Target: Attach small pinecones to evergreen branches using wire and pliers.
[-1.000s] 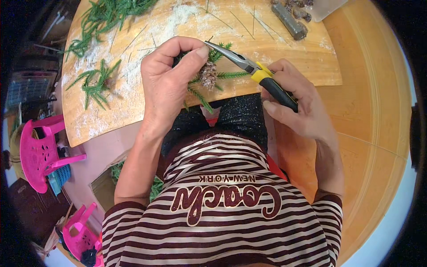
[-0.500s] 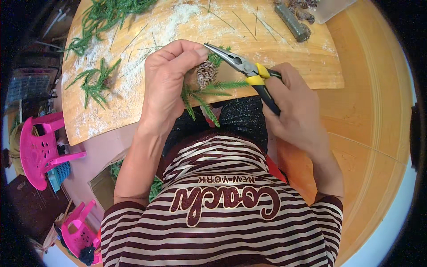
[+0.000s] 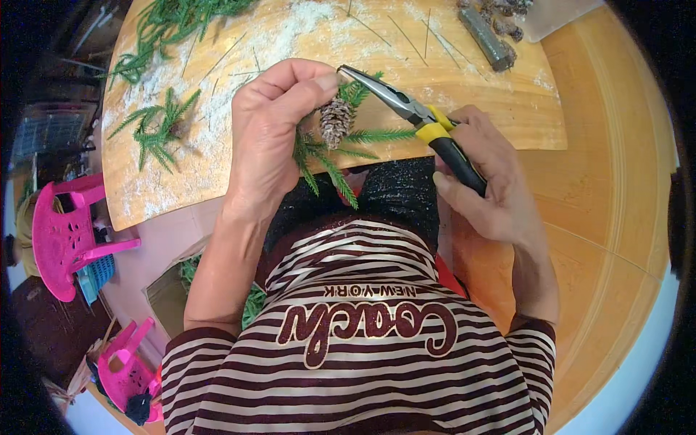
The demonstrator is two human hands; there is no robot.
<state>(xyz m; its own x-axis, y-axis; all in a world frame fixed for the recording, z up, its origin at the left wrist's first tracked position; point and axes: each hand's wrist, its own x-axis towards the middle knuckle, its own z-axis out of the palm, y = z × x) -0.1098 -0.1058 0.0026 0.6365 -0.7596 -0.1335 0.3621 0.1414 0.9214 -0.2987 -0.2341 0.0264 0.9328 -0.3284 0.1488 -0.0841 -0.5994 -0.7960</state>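
Between thumb and fingers, my left hand [image 3: 279, 119] pinches the top of a pinecone with pale-tipped scales. The pinecone [image 3: 336, 123] hangs just below those fingertips, against a green artificial pine sprig [image 3: 330, 163] whose needled branches fan out toward my lap. In my right hand [image 3: 489, 170] is a pair of needle-nose pliers [image 3: 406, 107] with black and yellow handles. Their tapered jaws point left, and the tip meets my left fingertips above the pinecone. Whatever lies in the jaw tip is too small to make out.
White flakes dust the wooden table [image 3: 239, 87], where thin wires [image 3: 368, 32] are scattered. A loose sprig [image 3: 156, 130] and a pile of greenery [image 3: 177, 25] lie left. Far right are a dark green roll [image 3: 486, 40], pinecones [image 3: 507, 29] and a clear container [image 3: 558, 16]. A pink chair [image 3: 65, 239] stands left.
The pliers have turned in my right hand, their handles swinging down and right while the tip stays by my left fingertips. My right fingers have loosened around the handles.
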